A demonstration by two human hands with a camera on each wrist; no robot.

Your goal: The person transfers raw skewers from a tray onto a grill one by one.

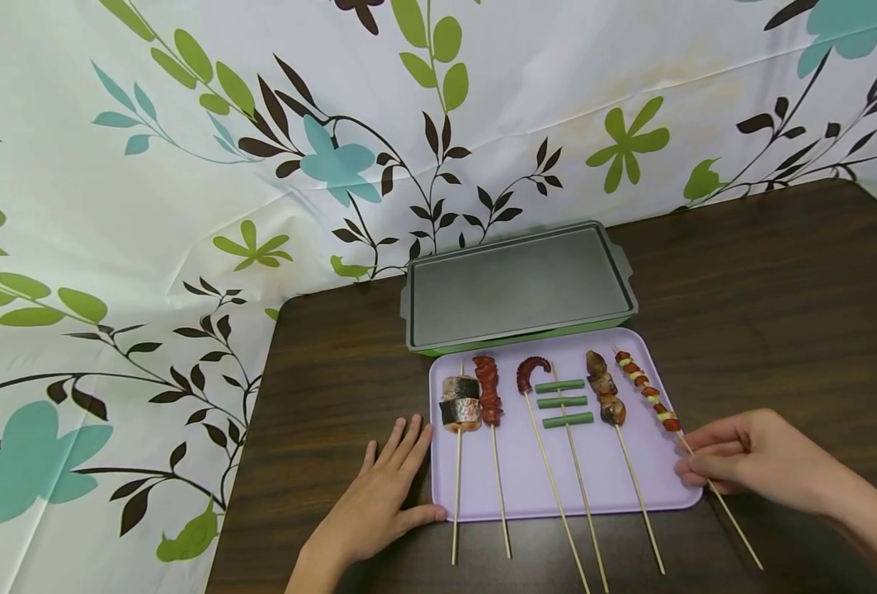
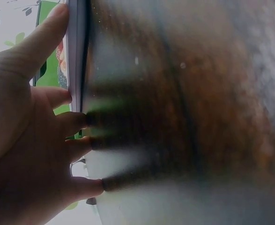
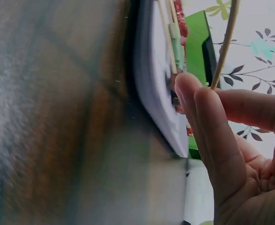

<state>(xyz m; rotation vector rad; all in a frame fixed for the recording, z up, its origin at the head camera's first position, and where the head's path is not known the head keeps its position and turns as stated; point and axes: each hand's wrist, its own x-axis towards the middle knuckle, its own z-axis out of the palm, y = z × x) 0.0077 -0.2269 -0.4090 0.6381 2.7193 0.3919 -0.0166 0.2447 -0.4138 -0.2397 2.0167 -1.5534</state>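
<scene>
Pinching the rightmost skewer (image 1: 649,394) by its stick, our right hand (image 1: 750,462) sits at the tray's (image 1: 609,470) corner; left hand (image 1: 386,495) lies flat, released, on the tabletop (image 1: 319,396) touching the tray's left edge.

Bare table (image 1: 780,313) right of tray (image 1: 601,478); grill pan (image 1: 516,285) blocks behind.

A staged cooking set-up, not a real kitchen. A leaf-printed cloth backdrop (image 1: 186,206) hangs behind a dark wooden surface (image 1: 780,289). A green tabletop grill (image 1: 516,285) stands on it.

Head view bright, even, edge-warped; both wrist views dim and blurred.
</scene>
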